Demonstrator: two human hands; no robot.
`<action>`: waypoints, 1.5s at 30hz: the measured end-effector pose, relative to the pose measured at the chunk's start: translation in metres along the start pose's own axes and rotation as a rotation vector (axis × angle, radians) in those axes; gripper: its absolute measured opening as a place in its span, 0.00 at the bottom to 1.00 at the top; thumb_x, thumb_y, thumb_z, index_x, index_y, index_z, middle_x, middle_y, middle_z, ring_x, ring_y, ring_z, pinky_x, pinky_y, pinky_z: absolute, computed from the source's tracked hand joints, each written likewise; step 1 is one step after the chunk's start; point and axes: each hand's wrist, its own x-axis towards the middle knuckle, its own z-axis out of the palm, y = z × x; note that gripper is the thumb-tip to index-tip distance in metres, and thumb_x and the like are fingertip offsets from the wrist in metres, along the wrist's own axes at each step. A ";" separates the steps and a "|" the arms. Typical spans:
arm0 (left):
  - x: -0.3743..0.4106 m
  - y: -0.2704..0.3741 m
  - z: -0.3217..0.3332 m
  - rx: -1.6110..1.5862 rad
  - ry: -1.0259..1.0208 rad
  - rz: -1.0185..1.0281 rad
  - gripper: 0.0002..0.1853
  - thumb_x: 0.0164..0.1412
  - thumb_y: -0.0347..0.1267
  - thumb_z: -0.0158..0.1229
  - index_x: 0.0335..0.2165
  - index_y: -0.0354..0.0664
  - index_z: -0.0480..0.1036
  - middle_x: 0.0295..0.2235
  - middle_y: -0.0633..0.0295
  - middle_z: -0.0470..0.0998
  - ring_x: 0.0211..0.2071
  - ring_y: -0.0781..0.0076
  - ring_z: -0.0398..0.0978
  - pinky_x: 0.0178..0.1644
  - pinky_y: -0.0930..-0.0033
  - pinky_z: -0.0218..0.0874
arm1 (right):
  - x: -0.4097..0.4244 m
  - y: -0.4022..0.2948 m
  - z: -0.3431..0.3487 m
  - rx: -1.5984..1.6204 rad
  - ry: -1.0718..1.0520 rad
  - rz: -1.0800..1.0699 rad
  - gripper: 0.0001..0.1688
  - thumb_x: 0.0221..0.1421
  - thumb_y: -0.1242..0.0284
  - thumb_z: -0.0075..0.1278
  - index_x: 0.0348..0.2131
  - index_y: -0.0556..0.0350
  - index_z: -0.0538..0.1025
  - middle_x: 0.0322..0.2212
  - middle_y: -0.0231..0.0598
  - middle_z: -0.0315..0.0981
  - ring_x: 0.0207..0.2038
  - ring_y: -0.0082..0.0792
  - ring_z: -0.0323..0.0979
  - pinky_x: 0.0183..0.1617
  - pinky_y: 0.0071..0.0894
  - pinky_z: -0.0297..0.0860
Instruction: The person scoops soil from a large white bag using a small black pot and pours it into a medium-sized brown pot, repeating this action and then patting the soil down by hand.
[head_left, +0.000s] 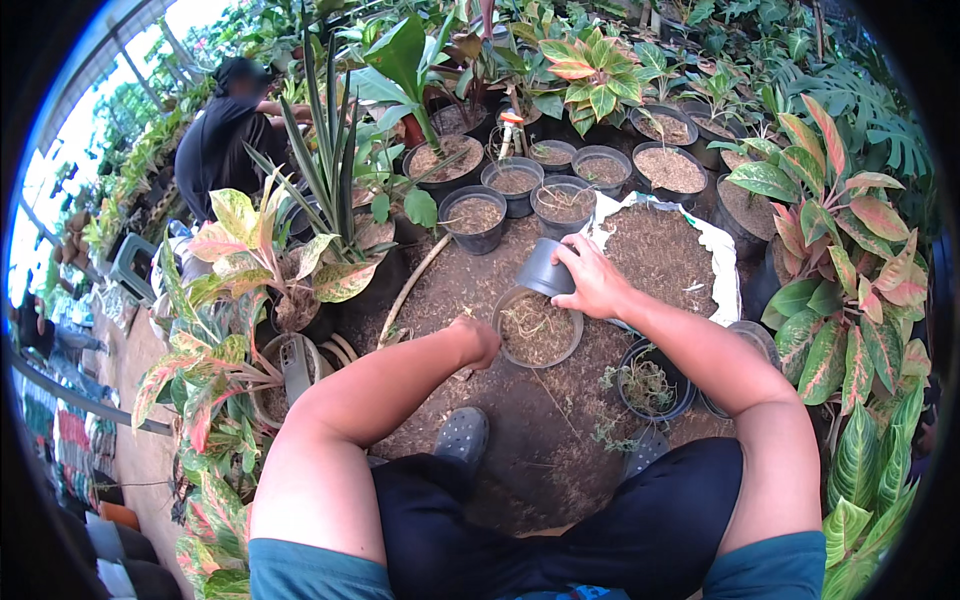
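A small black plastic pot (537, 268) is in my right hand (592, 276), with the thumb and fingers around its side. It tilts over the far rim of a wider pot and appears to be mouth down. That wider pot (576, 341) stands on the ground and holds brown growing mix with pale, dry stems or roots (534, 319) on top. At its left rim, my left hand (474, 341) is curled. Its fingers are mostly turned from view, so whether it holds anything is hidden. To the right lies an opened white sack (724, 274) of brown growing mix (656, 259).
Several black pots (474, 225) of soil stand beyond. Potted aglaonemas (847, 247) crowd both sides. A dark pot (651, 382) with a wilted plant is near my right foot. A phone (296, 364) rests among plants at left. Another person (225, 142) crouches at the upper left.
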 end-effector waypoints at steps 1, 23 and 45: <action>0.000 0.000 0.000 -0.007 -0.001 -0.005 0.24 0.47 0.26 0.64 0.47 0.42 0.83 0.49 0.50 0.83 0.52 0.52 0.81 0.51 0.51 0.73 | -0.001 0.001 0.000 0.015 0.014 0.008 0.40 0.42 0.64 0.73 0.50 0.51 0.67 0.55 0.50 0.60 0.60 0.56 0.63 0.65 0.52 0.64; 0.051 0.039 -0.103 0.183 0.554 0.176 0.20 0.59 0.32 0.58 0.50 0.43 0.75 0.50 0.53 0.78 0.54 0.56 0.76 0.60 0.52 0.66 | -0.081 0.132 -0.053 0.111 0.352 0.979 0.49 0.42 0.46 0.71 0.54 0.54 0.70 0.54 0.57 0.66 0.58 0.54 0.69 0.63 0.45 0.66; 0.182 0.165 -0.145 0.131 0.480 0.524 0.28 0.61 0.30 0.55 0.61 0.47 0.68 0.56 0.55 0.74 0.58 0.56 0.75 0.62 0.50 0.65 | -0.148 0.199 -0.072 -0.249 0.011 1.146 0.49 0.45 0.57 0.73 0.60 0.58 0.68 0.58 0.63 0.63 0.58 0.65 0.67 0.62 0.52 0.68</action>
